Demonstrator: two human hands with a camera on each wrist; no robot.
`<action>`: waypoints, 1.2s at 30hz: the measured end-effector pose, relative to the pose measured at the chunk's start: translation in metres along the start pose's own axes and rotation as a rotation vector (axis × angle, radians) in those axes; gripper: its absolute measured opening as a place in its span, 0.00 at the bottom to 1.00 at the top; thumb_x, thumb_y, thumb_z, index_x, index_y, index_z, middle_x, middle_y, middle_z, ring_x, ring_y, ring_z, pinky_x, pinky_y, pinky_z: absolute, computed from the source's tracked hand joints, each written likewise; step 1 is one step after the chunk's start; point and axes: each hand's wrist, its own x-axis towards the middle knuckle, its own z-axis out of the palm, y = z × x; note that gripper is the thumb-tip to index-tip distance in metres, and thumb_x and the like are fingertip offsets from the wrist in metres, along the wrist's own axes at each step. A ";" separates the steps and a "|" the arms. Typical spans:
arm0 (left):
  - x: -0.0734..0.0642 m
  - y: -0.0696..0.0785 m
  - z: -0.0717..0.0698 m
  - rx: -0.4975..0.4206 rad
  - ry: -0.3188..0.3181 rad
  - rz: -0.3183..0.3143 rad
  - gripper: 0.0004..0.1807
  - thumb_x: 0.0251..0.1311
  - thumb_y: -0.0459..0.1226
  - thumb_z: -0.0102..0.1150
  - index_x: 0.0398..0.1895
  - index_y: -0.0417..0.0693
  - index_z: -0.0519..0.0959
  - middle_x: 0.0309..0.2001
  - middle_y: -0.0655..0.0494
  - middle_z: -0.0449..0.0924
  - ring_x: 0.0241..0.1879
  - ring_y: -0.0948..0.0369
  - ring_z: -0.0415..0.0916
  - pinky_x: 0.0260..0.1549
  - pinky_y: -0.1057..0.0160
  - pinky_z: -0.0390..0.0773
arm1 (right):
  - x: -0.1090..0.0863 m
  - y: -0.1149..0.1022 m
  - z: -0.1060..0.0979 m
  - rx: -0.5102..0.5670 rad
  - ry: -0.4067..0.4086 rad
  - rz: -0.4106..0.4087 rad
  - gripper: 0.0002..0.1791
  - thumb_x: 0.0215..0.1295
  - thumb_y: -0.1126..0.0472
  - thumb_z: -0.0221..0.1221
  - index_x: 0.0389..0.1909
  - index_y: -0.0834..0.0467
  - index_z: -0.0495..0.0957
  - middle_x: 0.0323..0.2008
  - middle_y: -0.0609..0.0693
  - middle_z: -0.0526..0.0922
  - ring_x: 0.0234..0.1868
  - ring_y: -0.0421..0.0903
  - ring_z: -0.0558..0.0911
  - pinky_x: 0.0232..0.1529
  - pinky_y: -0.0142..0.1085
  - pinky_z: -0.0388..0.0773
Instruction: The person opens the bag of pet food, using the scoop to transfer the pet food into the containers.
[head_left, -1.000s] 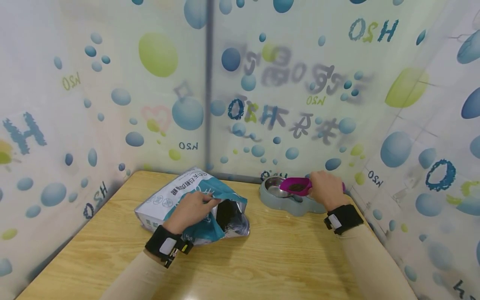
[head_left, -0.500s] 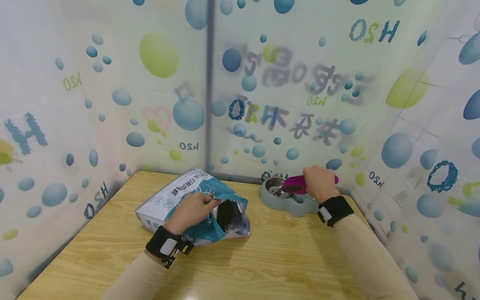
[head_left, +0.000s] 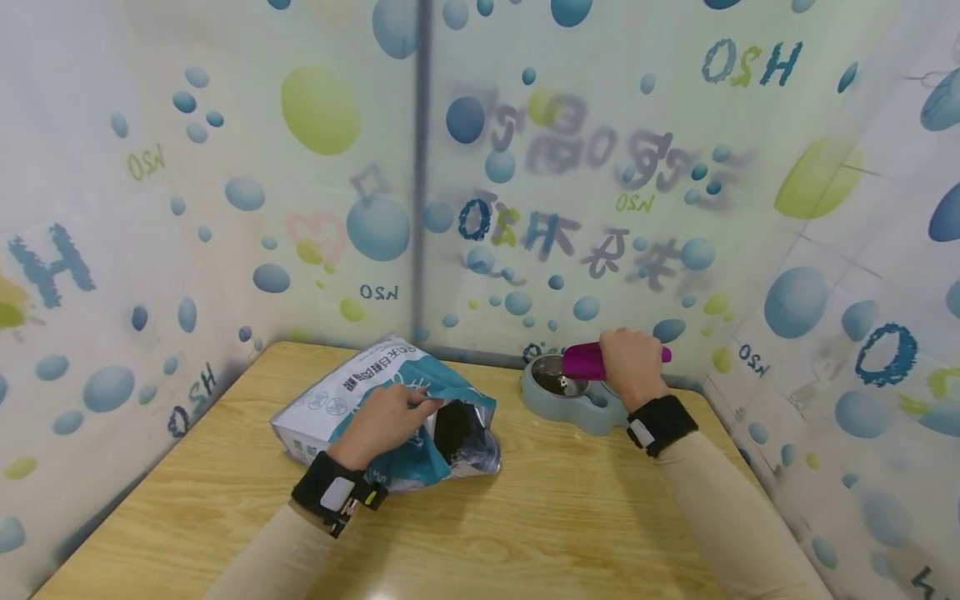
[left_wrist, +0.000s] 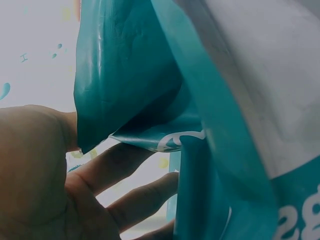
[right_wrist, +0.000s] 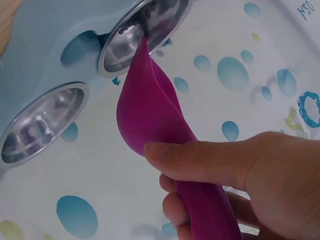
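Observation:
My right hand grips the handle of a magenta scoop, which is tipped over the left bowl of a grey-blue double pet feeder. Dark kibble lies in that steel bowl. In the right wrist view the thumb presses along the scoop, and the second steel bowl holds nothing visible. My left hand pinches the upper edge of a white and teal food bag lying on its side. The bag's mouth gapes to the right, with dark contents inside.
A wooden table carries everything. Bubble-printed curtains close in the back and both sides, and the feeder stands near the table's back right corner.
The scoop has moved slightly left and turned over, its open side rolling out of view. More kibble shows in the left bowl. My left hand and the bag stay still.

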 end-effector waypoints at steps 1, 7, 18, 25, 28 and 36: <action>0.000 0.000 0.000 -0.001 0.001 0.002 0.30 0.88 0.52 0.62 0.21 0.51 0.82 0.17 0.65 0.57 0.18 0.64 0.61 0.22 0.66 0.61 | -0.001 0.000 0.000 -0.002 0.001 0.000 0.11 0.64 0.66 0.80 0.41 0.67 0.89 0.34 0.66 0.92 0.32 0.67 0.93 0.28 0.60 0.90; -0.001 0.002 -0.001 -0.001 0.004 0.002 0.31 0.88 0.51 0.62 0.18 0.53 0.74 0.18 0.65 0.57 0.19 0.64 0.62 0.23 0.66 0.61 | -0.007 0.000 0.003 -0.006 0.016 0.006 0.06 0.68 0.68 0.76 0.39 0.66 0.88 0.34 0.66 0.92 0.32 0.67 0.92 0.26 0.57 0.88; -0.002 0.002 -0.001 -0.013 0.012 0.014 0.34 0.88 0.51 0.62 0.17 0.57 0.63 0.18 0.65 0.56 0.19 0.64 0.60 0.23 0.67 0.59 | -0.025 0.001 -0.002 0.103 0.073 0.066 0.12 0.70 0.73 0.66 0.25 0.64 0.83 0.24 0.63 0.87 0.23 0.62 0.88 0.17 0.54 0.79; -0.003 0.002 0.000 -0.006 0.011 0.010 0.34 0.88 0.51 0.62 0.17 0.57 0.64 0.18 0.65 0.57 0.19 0.64 0.61 0.23 0.67 0.60 | -0.045 -0.004 -0.017 0.259 -0.001 0.135 0.07 0.70 0.63 0.77 0.36 0.63 0.91 0.27 0.58 0.90 0.24 0.55 0.87 0.19 0.50 0.79; -0.003 0.002 0.000 -0.001 0.011 0.006 0.34 0.88 0.51 0.62 0.17 0.57 0.64 0.19 0.65 0.57 0.19 0.64 0.61 0.23 0.67 0.59 | -0.054 -0.009 -0.026 0.365 -0.049 0.159 0.08 0.72 0.58 0.79 0.41 0.59 0.95 0.27 0.54 0.89 0.23 0.51 0.83 0.20 0.44 0.76; -0.003 0.001 0.001 -0.001 0.019 0.027 0.34 0.88 0.51 0.62 0.17 0.57 0.62 0.19 0.65 0.56 0.19 0.64 0.60 0.24 0.66 0.59 | -0.082 -0.022 -0.042 0.549 -0.209 0.142 0.22 0.71 0.47 0.82 0.58 0.54 0.97 0.43 0.51 0.95 0.31 0.43 0.83 0.24 0.38 0.71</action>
